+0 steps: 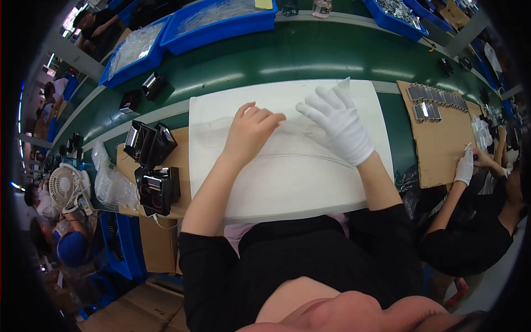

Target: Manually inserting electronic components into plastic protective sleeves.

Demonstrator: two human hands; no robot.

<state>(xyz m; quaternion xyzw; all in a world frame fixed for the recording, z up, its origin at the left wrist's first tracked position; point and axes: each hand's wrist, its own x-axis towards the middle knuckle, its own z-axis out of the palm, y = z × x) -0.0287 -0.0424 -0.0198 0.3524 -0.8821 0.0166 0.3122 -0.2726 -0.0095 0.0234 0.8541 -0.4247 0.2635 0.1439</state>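
Observation:
Both of my hands are over a white sheet (287, 191) spread on the bench in front of me. My left hand (251, 133) is bare, its fingers loosely bent and apart, with nothing visible in them. To its right, my right hand (338, 124) wears a white cloth glove and has its fingers spread, holding nothing. A gap separates the two hands. Faint creases or folds (301, 156) run across the sheet below them.
Black box-shaped parts (156, 191) stack on cardboard at left, beside a clear plastic bag (113, 182). Blue trays (221, 30) of clear pieces line the far side. At right, metal parts (437, 98) lie on cardboard (437, 149), near a co-worker's gloved hand (464, 167).

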